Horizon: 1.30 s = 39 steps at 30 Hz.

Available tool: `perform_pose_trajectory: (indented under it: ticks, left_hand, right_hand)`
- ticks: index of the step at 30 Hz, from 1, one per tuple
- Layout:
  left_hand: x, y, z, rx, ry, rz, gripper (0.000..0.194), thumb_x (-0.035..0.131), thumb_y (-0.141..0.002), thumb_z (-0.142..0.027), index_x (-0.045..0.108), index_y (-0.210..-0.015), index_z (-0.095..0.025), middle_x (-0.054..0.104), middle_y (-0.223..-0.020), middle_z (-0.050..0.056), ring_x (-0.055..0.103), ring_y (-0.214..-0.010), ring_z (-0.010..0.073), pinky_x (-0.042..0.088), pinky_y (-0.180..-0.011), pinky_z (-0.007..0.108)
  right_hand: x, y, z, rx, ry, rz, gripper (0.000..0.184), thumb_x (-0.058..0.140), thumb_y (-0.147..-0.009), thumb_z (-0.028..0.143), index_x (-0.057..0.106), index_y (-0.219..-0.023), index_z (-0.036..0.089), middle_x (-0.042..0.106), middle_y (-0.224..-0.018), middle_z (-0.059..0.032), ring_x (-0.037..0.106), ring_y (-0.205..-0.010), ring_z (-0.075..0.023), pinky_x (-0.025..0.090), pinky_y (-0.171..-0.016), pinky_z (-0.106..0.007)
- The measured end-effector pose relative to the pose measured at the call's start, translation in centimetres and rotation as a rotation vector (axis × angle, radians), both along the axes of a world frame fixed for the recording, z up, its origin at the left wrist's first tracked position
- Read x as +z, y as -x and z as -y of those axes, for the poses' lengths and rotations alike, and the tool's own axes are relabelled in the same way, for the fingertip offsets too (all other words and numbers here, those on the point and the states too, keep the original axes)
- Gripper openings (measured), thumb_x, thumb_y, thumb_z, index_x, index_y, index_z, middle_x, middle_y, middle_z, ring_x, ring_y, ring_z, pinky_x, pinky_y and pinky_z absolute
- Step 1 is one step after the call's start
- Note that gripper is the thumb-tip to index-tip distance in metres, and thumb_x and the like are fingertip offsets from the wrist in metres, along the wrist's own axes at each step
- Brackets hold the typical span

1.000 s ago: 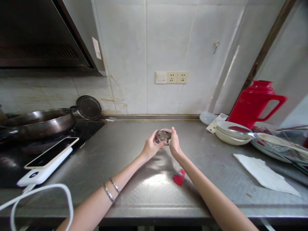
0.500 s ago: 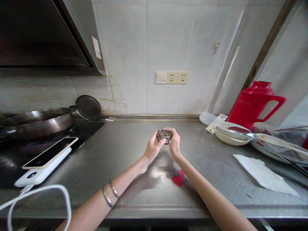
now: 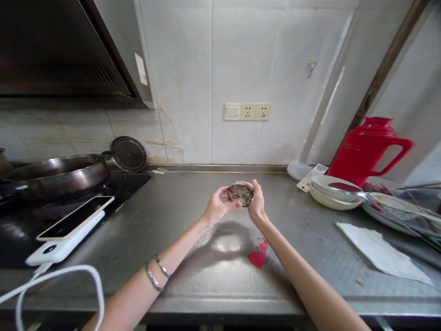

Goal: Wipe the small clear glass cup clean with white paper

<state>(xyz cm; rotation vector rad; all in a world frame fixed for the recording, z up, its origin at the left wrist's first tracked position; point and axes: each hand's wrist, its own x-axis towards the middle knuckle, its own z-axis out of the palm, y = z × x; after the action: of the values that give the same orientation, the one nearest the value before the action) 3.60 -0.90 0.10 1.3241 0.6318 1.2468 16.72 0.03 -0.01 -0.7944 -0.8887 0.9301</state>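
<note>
Between my two hands, above the steel counter, is a small faceted dish of smoky see-through glass (image 3: 240,194), shaped like an ashtray. My left hand (image 3: 220,204) grips its left side, the thumb along the near edge. My right hand (image 3: 257,202) is closed round the right side, with fingers behind the rim. The dish tilts so that its broad face shows to me. Below the right wrist, a jagged red patch (image 3: 257,257) lies on the counter (image 3: 179,202).
At left are a pan (image 3: 65,177) on the stove, a round dark lid (image 3: 128,154), a phone (image 3: 76,218) on a white power bank (image 3: 65,241) and a looped cable (image 3: 98,285). At right stand a red thermos (image 3: 365,149), stacked bowls (image 3: 334,200) and a paper towel (image 3: 382,253).
Both hands have shifted slightly right with the glass dish. It now shows more of its face, and the fingers sit farther apart round it.
</note>
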Motion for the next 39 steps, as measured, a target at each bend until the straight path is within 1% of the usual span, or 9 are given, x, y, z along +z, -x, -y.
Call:
perform_pose_trajectory:
  ticks: [7, 11, 16, 20, 22, 24, 26, 31, 39]
  left_hand:
    - [0.0, 0.4, -0.3, -0.143, -0.138, -0.13, 0.068, 0.085, -0.055, -0.039, 0.058, -0.111, -0.011, 0.065, -0.105, 0.013, 0.061, -0.096, 0.0233, 0.045, -0.089, 0.036]
    - [-1.1, 0.2, -0.4, -0.002, -0.204, -0.254, 0.069, 0.079, -0.064, -0.041, 0.049, -0.119, -0.013, 0.061, -0.112, 0.014, 0.06, -0.098, 0.0241, 0.046, -0.089, 0.039]
    - [-2.5, 0.0, -0.6, 0.122, -0.333, -0.342, 0.079, 0.073, -0.071, -0.041, 0.03, -0.133, -0.016, 0.046, -0.135, 0.019, 0.047, -0.124, 0.0286, 0.034, -0.106, 0.047]
    - [-2.3, 0.4, -0.4, 0.108, -0.375, -0.459, 0.101, 0.081, -0.059, -0.039, 0.024, -0.14, -0.015, 0.034, -0.145, 0.021, 0.033, -0.134, 0.0344, 0.024, -0.111, 0.052]
    - [-1.7, 0.7, -0.3, -0.01, -0.391, -0.452, 0.1, 0.082, -0.059, -0.036, 0.027, -0.14, -0.017, 0.04, -0.143, 0.019, 0.042, -0.13, 0.033, 0.03, -0.109, 0.051]
    - [-1.1, 0.9, -0.3, -0.134, -0.368, -0.379, 0.081, 0.077, -0.066, -0.032, 0.036, -0.135, -0.019, 0.051, -0.134, 0.016, 0.054, -0.119, 0.0282, 0.038, -0.104, 0.047]
    - [-0.7, 1.0, -0.5, -0.168, -0.283, -0.275, 0.068, 0.077, -0.068, -0.029, 0.046, -0.127, -0.017, 0.059, -0.125, 0.015, 0.06, -0.11, 0.0253, 0.044, -0.099, 0.044]
    - [-0.8, 1.0, -1.5, -0.117, -0.129, -0.196, 0.074, 0.088, -0.048, -0.02, 0.057, -0.115, -0.012, 0.066, -0.113, 0.014, 0.063, -0.103, 0.0259, 0.046, -0.095, 0.042]
    - [-1.3, 1.2, -1.2, 0.007, -0.193, -0.326, 0.078, 0.087, -0.051, -0.028, 0.056, -0.12, -0.013, 0.065, -0.114, 0.014, 0.063, -0.101, 0.0263, 0.051, -0.087, 0.038]
  right_hand:
    - [0.1, 0.3, 0.1, 0.08, 0.018, 0.009, 0.057, 0.042, -0.078, 0.065, 0.072, -0.08, 0.017, 0.074, -0.077, -0.006, 0.068, -0.078, -0.0232, 0.051, -0.075, -0.034]
    - [-0.3, 0.8, 0.0, 0.024, 0.02, 0.021, 0.058, 0.04, -0.079, 0.066, 0.071, -0.083, 0.018, 0.073, -0.078, -0.0051, 0.067, -0.079, -0.0225, 0.049, -0.076, -0.033]
    - [-0.6, 1.6, 0.4, -0.153, -0.018, 0.143, 0.054, 0.041, -0.081, 0.062, 0.071, -0.09, 0.018, 0.073, -0.089, -0.0052, 0.066, -0.084, -0.0211, 0.046, -0.078, -0.031]
    - [-0.4, 1.0, 0.4, -0.21, -0.002, 0.144, 0.054, 0.041, -0.081, 0.06, 0.072, -0.087, 0.017, 0.073, -0.088, -0.0064, 0.065, -0.082, -0.0212, 0.047, -0.075, -0.031]
    - [-0.2, 0.5, 0.2, -0.156, 0.019, 0.078, 0.055, 0.04, -0.08, 0.06, 0.072, -0.085, 0.016, 0.074, -0.083, -0.0068, 0.066, -0.076, -0.0215, 0.049, -0.071, -0.032]
    - [0.1, 0.0, 0.1, -0.092, 0.035, 0.017, 0.056, 0.039, -0.08, 0.061, 0.072, -0.083, 0.016, 0.074, -0.079, -0.0068, 0.067, -0.072, -0.0217, 0.05, -0.068, -0.032]
    - [0.2, -0.2, 0.0, -0.057, 0.03, 0.0, 0.056, 0.04, -0.079, 0.061, 0.072, -0.08, 0.016, 0.074, -0.078, -0.0068, 0.067, -0.071, -0.0219, 0.051, -0.069, -0.033]
    - [0.5, 0.1, 0.2, 0.057, 0.061, -0.002, 0.058, 0.041, -0.077, 0.065, 0.072, -0.076, 0.016, 0.074, -0.076, -0.0073, 0.068, -0.076, -0.0232, 0.052, -0.073, -0.033]
    - [0.3, 0.4, 0.3, 0.119, 0.139, -0.014, 0.061, 0.038, -0.078, 0.068, 0.071, -0.082, 0.017, 0.074, -0.079, -0.0073, 0.068, -0.078, -0.023, 0.052, -0.072, -0.033]
